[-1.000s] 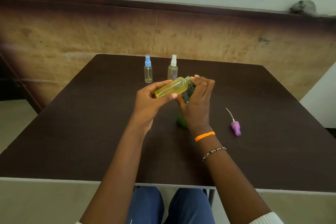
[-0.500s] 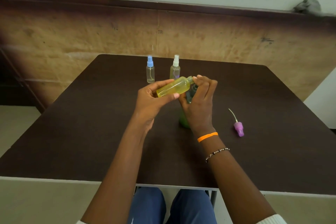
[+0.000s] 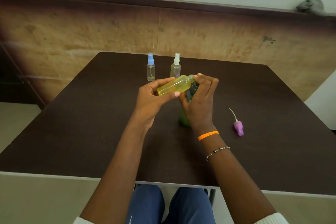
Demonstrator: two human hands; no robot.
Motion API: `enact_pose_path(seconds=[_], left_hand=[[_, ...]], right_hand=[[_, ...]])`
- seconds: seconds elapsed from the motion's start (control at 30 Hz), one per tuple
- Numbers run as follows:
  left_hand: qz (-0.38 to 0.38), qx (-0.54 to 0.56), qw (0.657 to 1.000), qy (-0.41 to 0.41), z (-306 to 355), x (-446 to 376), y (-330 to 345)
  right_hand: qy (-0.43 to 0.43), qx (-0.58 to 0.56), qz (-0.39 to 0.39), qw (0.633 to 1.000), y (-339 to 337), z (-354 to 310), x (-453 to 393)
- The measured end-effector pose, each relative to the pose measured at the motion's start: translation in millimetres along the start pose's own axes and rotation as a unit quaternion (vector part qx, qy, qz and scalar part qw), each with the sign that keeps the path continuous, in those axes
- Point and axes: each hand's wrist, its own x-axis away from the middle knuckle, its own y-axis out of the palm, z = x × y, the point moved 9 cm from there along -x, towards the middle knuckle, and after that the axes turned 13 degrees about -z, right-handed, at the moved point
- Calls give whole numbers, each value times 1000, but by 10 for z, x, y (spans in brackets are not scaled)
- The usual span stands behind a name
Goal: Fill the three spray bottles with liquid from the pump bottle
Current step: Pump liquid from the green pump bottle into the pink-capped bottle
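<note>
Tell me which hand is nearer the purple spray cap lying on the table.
Right. The right hand is over the pump bottle, left of the purple spray cap; the left hand is farther left, holding the yellow bottle.

a yellow bottle [image 3: 174,85] sits over a dark brown table [image 3: 91,123], with a green bottle [image 3: 183,121] below it. at 12 o'clock stand clear bottles, one blue-capped [image 3: 151,68], one white-capped [image 3: 175,67]. at 3 o'clock lies a purple spray cap [image 3: 238,128]; the wrist wears an orange band [image 3: 208,135] and a dark-and-pale beaded bracelet [image 3: 217,152].
</note>
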Motion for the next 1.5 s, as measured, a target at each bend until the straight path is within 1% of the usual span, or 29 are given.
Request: enact_pose_path(seconds=[0.13,0.3,0.57,0.8,1.03,1.3,1.5], left_hand=[[2,6,1000,8,28,-6,12],[-1,8,1000,4,-17,14,26],[0,26,1000,6,-33,-1,34],[2,34,999,-6,-103,8,16],[7,45,999,-10,-94,6,14],[0,77,997,-22,-180,27,63],[-7,57,998,-16,-103,-6,86]], right_hand=[[-11,1,-5,1000,3,-8,9],[7,-11,7,1000,-7,21,-5],[-14,11,-5,1000,-8,-23,6],[13,-13,0,1000,14,41,3],[2,10,-9,1000,14,-2,5],[16,-6,5,1000,-18,-1,-30],[3,10,-3,1000,-15,-39,-14]])
